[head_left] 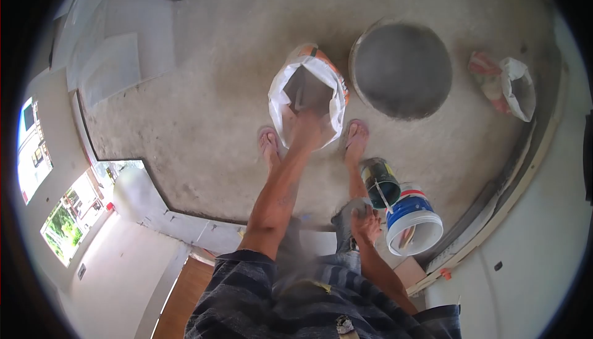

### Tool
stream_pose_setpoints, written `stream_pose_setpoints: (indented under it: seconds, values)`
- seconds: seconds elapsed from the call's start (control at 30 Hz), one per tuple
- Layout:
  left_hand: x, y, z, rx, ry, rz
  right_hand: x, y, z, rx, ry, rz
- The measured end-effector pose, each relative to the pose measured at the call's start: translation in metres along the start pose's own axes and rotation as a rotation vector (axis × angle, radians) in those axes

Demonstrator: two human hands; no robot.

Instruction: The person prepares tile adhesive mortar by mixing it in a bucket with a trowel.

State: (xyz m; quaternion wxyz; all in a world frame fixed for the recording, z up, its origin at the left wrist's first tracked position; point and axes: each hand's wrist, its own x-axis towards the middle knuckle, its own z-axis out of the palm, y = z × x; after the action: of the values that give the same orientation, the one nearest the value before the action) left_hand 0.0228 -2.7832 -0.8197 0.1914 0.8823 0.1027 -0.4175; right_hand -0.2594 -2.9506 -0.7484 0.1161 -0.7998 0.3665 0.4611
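Note:
My left arm reaches down into an open sack (338,117), white inside with orange on its outer side. My left hand (310,123) is inside the sack's mouth, blurred, with its fingers not clearly visible. A pale bent shape (300,98) shows just beyond it among dark contents; I cannot make out what it is. Beside my right knee is my right hand (368,225), fingers apart and nothing seen in it. Close to that hand stand a dark green pail (378,175) with a light handle and a white-and-blue bucket (411,206) with something inside.
A large round tub (401,70) of grey material sits right of the sack. Farther right, a second opened sack (503,86) lies near the wall. Pale boards (117,49) rest at the upper left. My sandalled feet (269,144) flank the sack on the concrete floor (216,117).

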Motion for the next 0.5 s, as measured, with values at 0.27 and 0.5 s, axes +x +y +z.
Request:
stream_pose_setpoints:
  seconds: [0.27, 0.5]
  values:
    - [0.019, -0.009, 0.022, 0.003, 0.255, 0.030, 0.003, -0.026, -0.044, -0.017, 0.040, -0.025]
    - [0.057, -0.001, 0.009, -0.200, -0.059, -0.062, 0.019, -0.001, -0.028, -0.047, 0.004, -0.079]
